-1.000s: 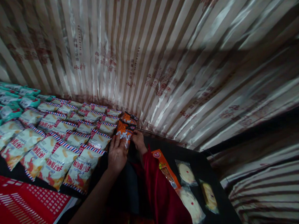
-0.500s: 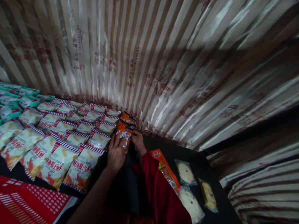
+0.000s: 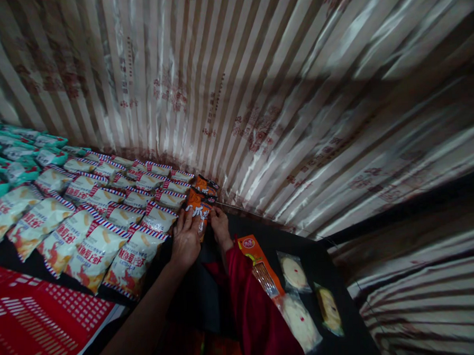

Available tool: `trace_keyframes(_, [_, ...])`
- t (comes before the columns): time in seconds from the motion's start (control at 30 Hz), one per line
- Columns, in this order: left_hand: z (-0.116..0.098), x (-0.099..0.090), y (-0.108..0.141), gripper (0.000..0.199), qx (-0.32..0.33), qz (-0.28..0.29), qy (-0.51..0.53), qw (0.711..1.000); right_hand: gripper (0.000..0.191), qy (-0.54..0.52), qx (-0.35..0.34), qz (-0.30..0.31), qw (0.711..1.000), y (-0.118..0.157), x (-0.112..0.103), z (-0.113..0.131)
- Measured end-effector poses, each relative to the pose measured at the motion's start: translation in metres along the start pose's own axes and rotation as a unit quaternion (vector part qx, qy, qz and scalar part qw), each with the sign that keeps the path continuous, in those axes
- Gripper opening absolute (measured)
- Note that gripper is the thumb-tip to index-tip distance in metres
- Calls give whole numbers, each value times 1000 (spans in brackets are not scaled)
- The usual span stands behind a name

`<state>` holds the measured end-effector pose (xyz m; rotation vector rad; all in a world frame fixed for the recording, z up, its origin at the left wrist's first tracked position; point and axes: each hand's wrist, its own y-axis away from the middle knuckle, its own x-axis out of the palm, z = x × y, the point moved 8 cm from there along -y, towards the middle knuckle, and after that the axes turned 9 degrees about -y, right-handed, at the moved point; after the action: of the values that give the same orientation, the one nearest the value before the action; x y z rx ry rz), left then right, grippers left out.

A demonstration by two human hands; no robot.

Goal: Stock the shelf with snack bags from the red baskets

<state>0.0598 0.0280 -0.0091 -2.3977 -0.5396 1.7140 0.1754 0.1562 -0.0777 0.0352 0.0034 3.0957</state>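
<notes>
An orange snack bag (image 3: 197, 205) with white lettering lies at the right end of the rows of snack bags. My left hand (image 3: 185, 239) grips its left side, fingers curled over the front. At its right edge, the fingertips of my right hand (image 3: 219, 225) pinch the bag. Right behind it rests another orange snack bag (image 3: 206, 184), partly covered. White snack bags (image 3: 156, 217) with striped edges and red lettering stand in rows just left of my left hand.
Green snack bags (image 3: 19, 152) fill the far left. A red plastic basket (image 3: 41, 320) stands at the lower left. Right of my sleeve lie an orange packet (image 3: 261, 263), round white packaged items (image 3: 293, 272) and a yellowish packet (image 3: 329, 310). A striped curtain (image 3: 232, 93) hangs behind the dark table.
The camera has shifted slightly, so the white bags appear a little further right. Both hands remain on the orange bag, which has tipped slightly.
</notes>
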Motion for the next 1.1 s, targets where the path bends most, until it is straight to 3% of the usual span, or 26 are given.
trace_keyframes(0.17, [-1,-2,1,46,-8,-7,16,1000,42,69,-46,-5,997,18,-7,16])
trace_keyframes(0.33, [-3,-5,3,47,-8,-1,12,1000,45,104,-46,-6,993,45,-10,29])
trace_keyframes(0.5, [-10,-31,9,40,-14,-39,-30,999,41,159,-38,-13,986,61,-8,36])
trace_keyframes(0.6, [-15,-41,13,35,-22,-27,-54,998,39,176,-29,-13,984,61,-7,35])
trace_keyframes(0.83, [-13,-16,20,30,-8,113,-68,991,32,166,-32,19,985,61,-2,27])
trace_keyframes(1.1, [-11,-19,18,30,-11,97,-76,992,28,135,-58,30,989,64,-1,27])
